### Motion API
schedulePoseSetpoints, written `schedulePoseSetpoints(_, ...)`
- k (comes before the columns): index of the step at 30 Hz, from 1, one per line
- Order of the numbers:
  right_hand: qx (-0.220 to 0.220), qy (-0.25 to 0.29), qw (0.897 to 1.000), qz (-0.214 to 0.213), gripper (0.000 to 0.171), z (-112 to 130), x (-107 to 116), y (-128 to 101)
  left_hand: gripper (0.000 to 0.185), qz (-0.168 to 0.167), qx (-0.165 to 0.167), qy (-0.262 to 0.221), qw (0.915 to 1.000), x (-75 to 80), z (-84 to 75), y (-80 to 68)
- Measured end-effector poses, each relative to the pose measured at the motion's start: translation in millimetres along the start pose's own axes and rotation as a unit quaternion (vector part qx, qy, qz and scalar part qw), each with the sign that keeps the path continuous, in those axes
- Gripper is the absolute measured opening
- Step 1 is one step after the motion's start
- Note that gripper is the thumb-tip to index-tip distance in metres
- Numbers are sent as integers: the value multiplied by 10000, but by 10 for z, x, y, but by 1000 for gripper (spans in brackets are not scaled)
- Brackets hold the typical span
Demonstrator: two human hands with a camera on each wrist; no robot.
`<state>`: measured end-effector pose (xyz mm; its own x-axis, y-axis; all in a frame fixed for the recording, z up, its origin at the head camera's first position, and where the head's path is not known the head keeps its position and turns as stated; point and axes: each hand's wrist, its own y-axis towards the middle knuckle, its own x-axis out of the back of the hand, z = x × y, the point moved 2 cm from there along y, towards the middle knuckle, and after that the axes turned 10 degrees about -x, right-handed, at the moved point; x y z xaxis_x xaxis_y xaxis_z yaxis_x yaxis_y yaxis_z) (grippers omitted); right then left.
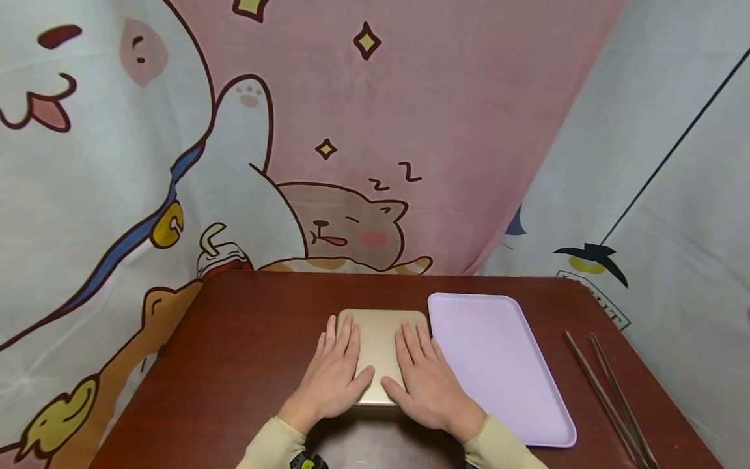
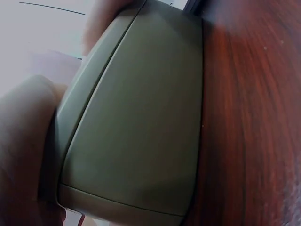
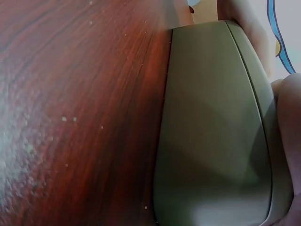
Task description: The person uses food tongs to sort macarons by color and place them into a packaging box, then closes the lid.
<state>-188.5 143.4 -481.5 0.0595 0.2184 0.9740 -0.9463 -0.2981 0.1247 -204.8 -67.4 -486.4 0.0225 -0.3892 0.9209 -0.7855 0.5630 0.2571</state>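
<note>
Gold-coloured metal, by the look of it: the small tray [image 1: 377,339] is lying upside down near the middle of the dark wooden bench [image 1: 246,365], its base facing up and its right edge just beside a larger lilac tray [image 1: 498,365]. You are resting both hands flat on it, fingers straight and slightly spread. Your left hand [image 1: 334,378] is covering the left half, your right hand [image 1: 424,381] the right half, and the thumbs are nearly meeting over the near edge. Neither hand is gripping anything.

Both wrist views are showing the tray's sloped side wall [image 2: 136,127] [image 3: 211,136] sitting down on the wood, with a rolled rim at the bottom.

Judgement on handling: the tray is looking stiff, thin and light, with a smooth finish that is likely slippery under flat palms. A pinch on the rolled rim at the two short ends is probably giving you the surest hold, since the flat base is offering nothing to catch.

Two dark chopsticks [image 1: 609,391] are lying at the right of the bench, well apart from your hands.
</note>
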Motion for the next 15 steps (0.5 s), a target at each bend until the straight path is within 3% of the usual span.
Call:
schedulePoseSetpoints(5,23,-66,9999,-111,84,13,8,14,80,-36,7,52,10000,2,13,3)
schedulePoseSetpoints(12,-75,216,9994,274,84,-25,40,17,81,108,58,10,9999,17,17,5)
schedulePoseSetpoints(15,-88,303,9994,165,83,-81,72,15,81,108,70,36,9999,57,36,6)
